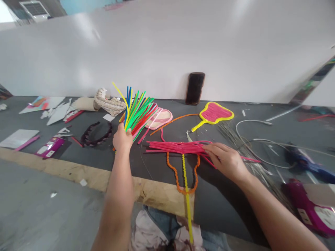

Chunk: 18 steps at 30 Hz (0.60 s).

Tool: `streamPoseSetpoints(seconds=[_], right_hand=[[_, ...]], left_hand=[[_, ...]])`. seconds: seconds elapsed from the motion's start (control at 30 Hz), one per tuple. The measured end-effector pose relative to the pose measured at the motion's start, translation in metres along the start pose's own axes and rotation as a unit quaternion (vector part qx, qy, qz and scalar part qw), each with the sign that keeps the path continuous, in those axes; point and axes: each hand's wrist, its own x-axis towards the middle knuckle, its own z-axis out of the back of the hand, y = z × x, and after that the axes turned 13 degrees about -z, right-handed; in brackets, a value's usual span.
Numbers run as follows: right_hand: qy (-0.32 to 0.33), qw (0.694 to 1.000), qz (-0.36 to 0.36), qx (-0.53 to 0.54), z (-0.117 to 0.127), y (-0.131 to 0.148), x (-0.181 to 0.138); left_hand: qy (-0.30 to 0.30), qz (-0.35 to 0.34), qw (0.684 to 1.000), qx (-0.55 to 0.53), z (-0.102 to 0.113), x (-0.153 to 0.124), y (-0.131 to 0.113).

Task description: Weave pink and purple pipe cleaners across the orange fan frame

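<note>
My left hand (123, 137) is closed around a bunch of pipe cleaners (138, 115) in green, yellow, blue, red and pink, raised over the table. Below and to its right lies a row of pink pipe cleaners (178, 147). The fingers of my right hand (227, 160) are closed on the right end of this row. An orange twisted outline (176, 176) with a yellow twisted stem (187, 209) down its middle extends from under the row toward me. Behind it lies a finished-looking shape with a pink middle and yellow rim (216, 113).
A phone (195, 88) leans against the white wall panel (157, 52). To the left are a dark headband (96, 136), a purple packet (49, 147) and paper scraps. Thin wires (243, 150), a looped cable (238, 129) and a magenta box (309, 207) lie on the right.
</note>
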Motion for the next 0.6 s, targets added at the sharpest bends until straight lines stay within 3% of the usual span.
streamPoseSetpoints(seconds=[0.33, 0.5, 0.6], right_hand=[[0.002, 1.0, 0.009, -0.007, -0.0028, -0.0011, -0.0003], [0.002, 1.0, 0.008, -0.012, -0.0015, 0.0009, 0.0019], [-0.001, 1.0, 0.011, -0.015, -0.0011, 0.0012, 0.0025]], left_hand=[[0.048, -0.034, 0.998, 0.004, -0.0052, 0.0028, 0.0047], [0.021, -0.047, 0.999, 0.013, -0.0032, 0.0046, 0.0032], [0.055, -0.053, 0.997, 0.028, -0.0021, 0.0051, 0.0023]])
